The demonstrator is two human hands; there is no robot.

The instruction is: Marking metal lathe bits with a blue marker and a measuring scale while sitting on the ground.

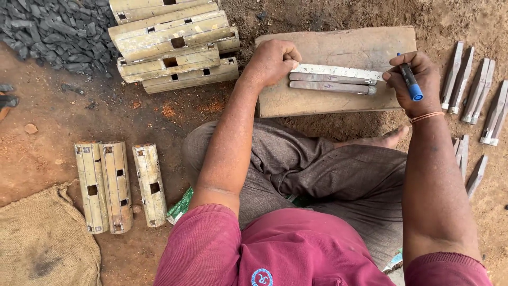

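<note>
A burlap sack (45, 243) lay at the lower left corner on the bare dirt ground (58, 116), and a heap of dark charcoal pieces (55, 29) filled the upper left, with open earth between the two. Just right of the sack, three short slotted metal channel pieces (117, 185) lay side by side, and above them a stack of longer slotted channels (174, 45) reached to the top edge, its right end close to the wooden board (338, 100). The board served as the work surface and lay flat on the ground in front of the person's crossed legs, with a bare strip along its near and far edges. The left hand (271, 62) pressed down on the left end of a steel ruler (338, 71), fingers curled over it in a clenched grip. The ruler lay along the top of two flat metal bars (332, 83), which rested side by side across the middle of the board. At their right end the right hand (415, 79) grasped a blue marker (410, 82), fingertips near the ruler's end. Beyond the board's right edge, several tapered metal blanks (479, 92) lay in a row on the dirt, with a few more (468, 167) lower down beside the right forearm.
</note>
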